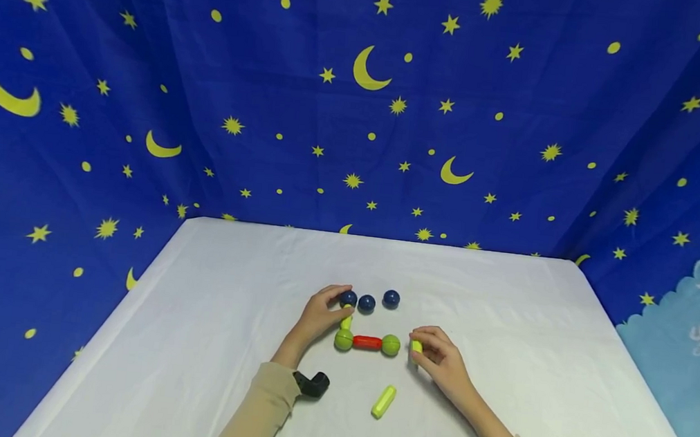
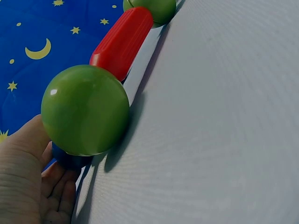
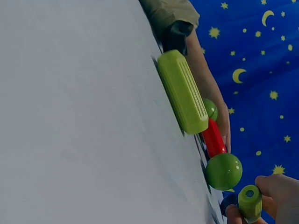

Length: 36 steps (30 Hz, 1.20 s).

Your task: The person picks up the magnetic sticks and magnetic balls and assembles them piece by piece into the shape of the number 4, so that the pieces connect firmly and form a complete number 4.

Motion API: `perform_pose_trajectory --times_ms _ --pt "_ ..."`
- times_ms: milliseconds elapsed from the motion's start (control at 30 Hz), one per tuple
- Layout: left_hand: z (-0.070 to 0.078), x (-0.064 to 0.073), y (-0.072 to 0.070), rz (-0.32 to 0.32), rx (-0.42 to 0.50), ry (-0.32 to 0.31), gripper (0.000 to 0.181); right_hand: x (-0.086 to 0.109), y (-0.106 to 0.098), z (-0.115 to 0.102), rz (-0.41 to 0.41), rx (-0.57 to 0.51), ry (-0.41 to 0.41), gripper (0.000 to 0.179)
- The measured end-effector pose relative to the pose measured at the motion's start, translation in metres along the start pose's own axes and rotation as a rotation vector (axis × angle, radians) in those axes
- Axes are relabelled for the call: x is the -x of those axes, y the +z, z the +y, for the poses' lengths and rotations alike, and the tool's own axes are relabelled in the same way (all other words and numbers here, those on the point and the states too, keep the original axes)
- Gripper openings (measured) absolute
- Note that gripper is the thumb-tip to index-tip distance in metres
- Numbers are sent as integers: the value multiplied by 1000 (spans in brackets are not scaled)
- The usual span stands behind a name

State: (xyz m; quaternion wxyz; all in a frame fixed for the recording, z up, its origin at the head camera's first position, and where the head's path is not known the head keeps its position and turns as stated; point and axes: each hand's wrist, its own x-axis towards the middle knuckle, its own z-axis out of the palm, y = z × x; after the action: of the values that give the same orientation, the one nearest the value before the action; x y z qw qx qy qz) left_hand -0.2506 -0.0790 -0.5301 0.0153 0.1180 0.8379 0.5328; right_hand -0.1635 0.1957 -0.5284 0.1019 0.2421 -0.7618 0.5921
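My left hand (image 1: 319, 314) curls about a dark blue ball (image 1: 348, 298), its fingertips behind the ball and its thumb by a yellow-green rod (image 1: 347, 318). That rod runs from the blue ball to a green ball (image 1: 343, 340). A red rod (image 1: 367, 342) links this green ball to a second green ball (image 1: 391, 345) on the right. Just right of the second green ball, my right hand (image 1: 443, 357) pinches another yellow-green rod (image 3: 250, 204) between thumb and fingers. The right wrist view shows a round hole in its end. In the left wrist view, the near green ball (image 2: 85, 110) hides the fingertips.
Two more blue balls, one in the middle (image 1: 367, 304) and one farther right (image 1: 391, 298), lie behind the joined pieces. A loose yellow-green rod (image 1: 383, 402) lies nearer the front of the white-covered table (image 1: 206, 289). Blue star-patterned cloth (image 1: 309, 111) walls the back and sides.
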Motion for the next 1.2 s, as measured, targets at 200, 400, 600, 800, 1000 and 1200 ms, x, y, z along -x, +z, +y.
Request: perform_pose_trajectory --times_ms 200,400,600,800,1000,1200 --pt "2 1 0 1 2 -4 48 -12 2 6 18 -34 62 39" --pt "3 1 -1 -6 2 6 49 -22 6 8 45 -59 82 45" --pt "5 3 -1 -2 -11 2 49 -32 11 5 48 -65 127 45" --pt "5 2 -1 -4 0 8 49 -41 17 -14 34 -61 139 43" --pt "4 2 -1 -7 -7 11 49 -46 20 -11 24 -67 142 43" --pt "5 3 -2 -13 -6 1 49 -47 24 10 18 -63 141 44"
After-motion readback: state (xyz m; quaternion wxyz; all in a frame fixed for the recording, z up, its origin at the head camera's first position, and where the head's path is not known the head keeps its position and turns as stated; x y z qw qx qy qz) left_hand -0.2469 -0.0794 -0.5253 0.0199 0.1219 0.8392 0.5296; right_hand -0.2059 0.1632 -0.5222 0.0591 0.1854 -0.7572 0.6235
